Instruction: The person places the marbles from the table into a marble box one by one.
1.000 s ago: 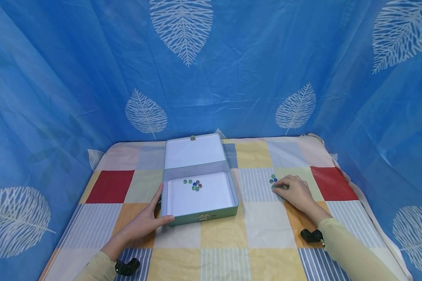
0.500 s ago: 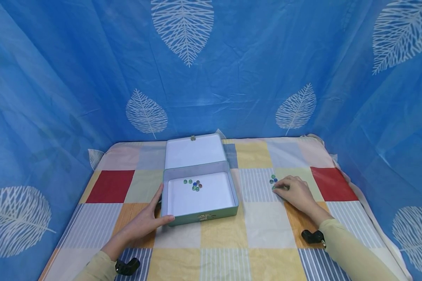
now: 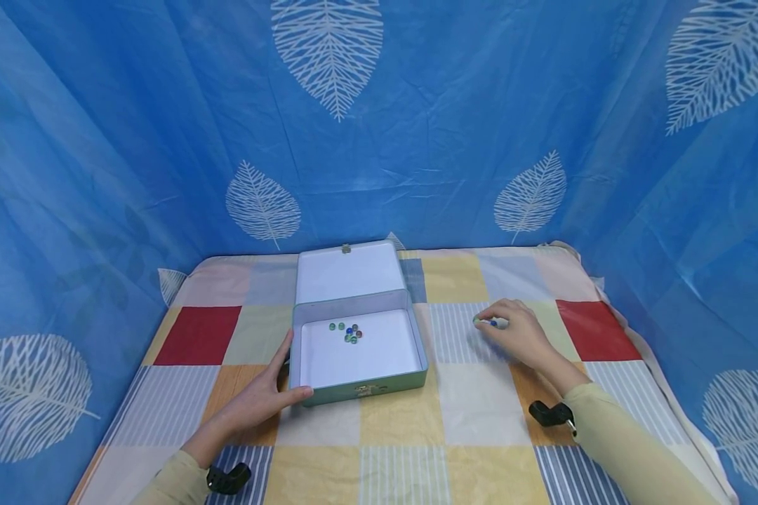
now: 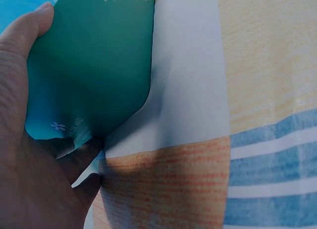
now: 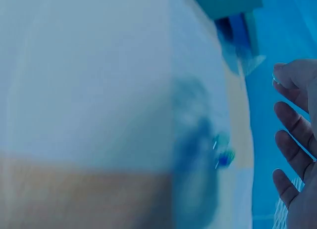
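Observation:
A green tin box [image 3: 379,384] with a white inside lies with its lid [image 3: 350,270] folded back. Several glass marbles [image 3: 354,335], green, blue and brownish, sit in its left half. My left hand [image 3: 262,396] holds the box at its front left corner, thumb at the front and fingers along the left side. My right hand [image 3: 521,337] pinches a green marble [image 3: 476,320] between thumb and forefinger, raised over the cloth. In the right wrist view the other fingers hang loosely bent. Below them a blue marble [image 5: 226,159] and a greenish marble [image 5: 221,140] rest on the cloth, partly hidden in the head view.
A patchwork-patterned cloth [image 3: 401,473] covers the table. Blue curtains [image 3: 417,140] with white leaf prints close off the back and both sides. Black wrist cameras show at the left wrist [image 3: 229,480] and right wrist [image 3: 551,414].
My right hand has lifted off the cloth with the green marble and moved a little left and away from me. The left hand and the box stay where they were.

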The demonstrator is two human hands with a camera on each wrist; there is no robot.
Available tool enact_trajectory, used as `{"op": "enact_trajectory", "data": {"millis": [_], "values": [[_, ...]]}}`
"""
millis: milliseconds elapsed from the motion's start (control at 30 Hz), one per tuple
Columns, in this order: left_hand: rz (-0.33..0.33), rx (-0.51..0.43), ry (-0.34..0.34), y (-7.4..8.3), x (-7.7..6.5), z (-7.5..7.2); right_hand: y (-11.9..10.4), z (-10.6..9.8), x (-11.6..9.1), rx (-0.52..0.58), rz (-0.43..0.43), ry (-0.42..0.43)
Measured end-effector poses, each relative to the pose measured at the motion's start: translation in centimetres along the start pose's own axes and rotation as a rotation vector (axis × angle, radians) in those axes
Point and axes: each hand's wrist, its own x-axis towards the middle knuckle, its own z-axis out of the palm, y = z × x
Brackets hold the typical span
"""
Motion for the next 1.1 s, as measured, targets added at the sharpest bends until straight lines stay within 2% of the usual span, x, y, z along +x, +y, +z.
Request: {"op": "enact_trajectory", "data": {"millis": [233,733,867,1100], "values": [[0.004,0.0,0.001,0.0,0.0,0.0,-3.4,1.2,1.7,0.059,-0.054,-0.038],[0.016,-0.006,0.005,-0.1,0.1,0.0,-9.4,4.3,5.0,0.159,-0.164,-0.143],[0.01,0.011,0.011,-0.1,0.0,0.1,-10.9,5.3,5.7,0.137,-0.212,-0.156],[0.005,-0.001,0.01,-0.1,0.0,0.1,-12.7,6.7,6.5,0.09,-0.233,-0.198]]}}
